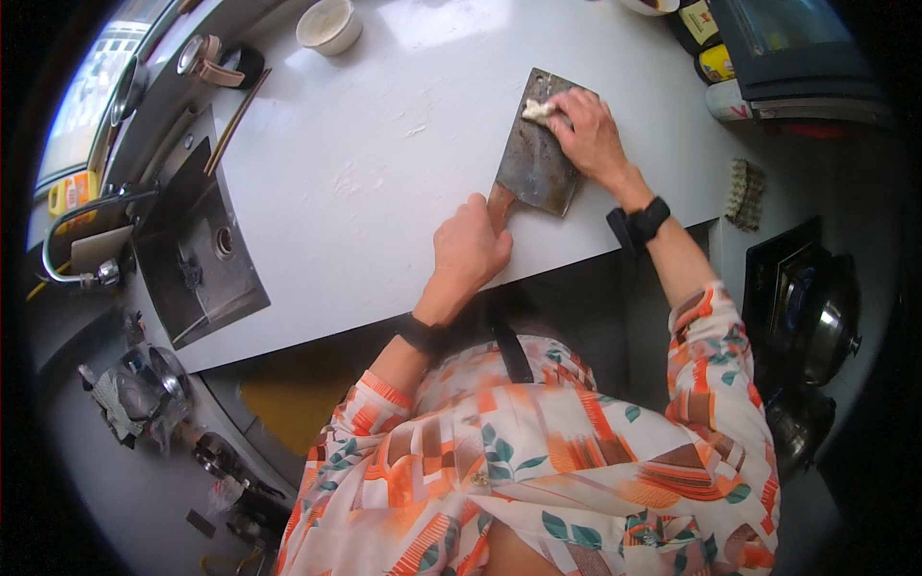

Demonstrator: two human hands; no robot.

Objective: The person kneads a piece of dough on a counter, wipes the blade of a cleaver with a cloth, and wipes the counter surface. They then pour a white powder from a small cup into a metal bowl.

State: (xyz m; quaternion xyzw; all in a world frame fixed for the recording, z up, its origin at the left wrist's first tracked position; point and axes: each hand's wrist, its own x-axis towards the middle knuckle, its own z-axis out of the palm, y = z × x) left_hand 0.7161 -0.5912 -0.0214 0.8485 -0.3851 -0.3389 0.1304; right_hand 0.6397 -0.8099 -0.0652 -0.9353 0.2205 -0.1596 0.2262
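Note:
A cleaver with a wide dark metal blade [536,162] lies over the white countertop [324,237]. Its wooden handle [500,205] is gripped in my left hand [472,241]. Between the fingers of my right hand [591,133] is a small pale lump [537,111], pressed against the far part of the blade. The lump looks like dough, though the fingers cover part of it. White smears of powder [353,180] mark the countertop to the left of the cleaver.
On the left is a steel sink [209,273] with a curved faucet [54,237]. Chopsticks [238,122] rest by its far corner. A white bowl [329,27] stands at the back. Bottles [697,29] crowd the back right. A knitted cloth [744,194] lies near the stove and a lidded pan [828,320].

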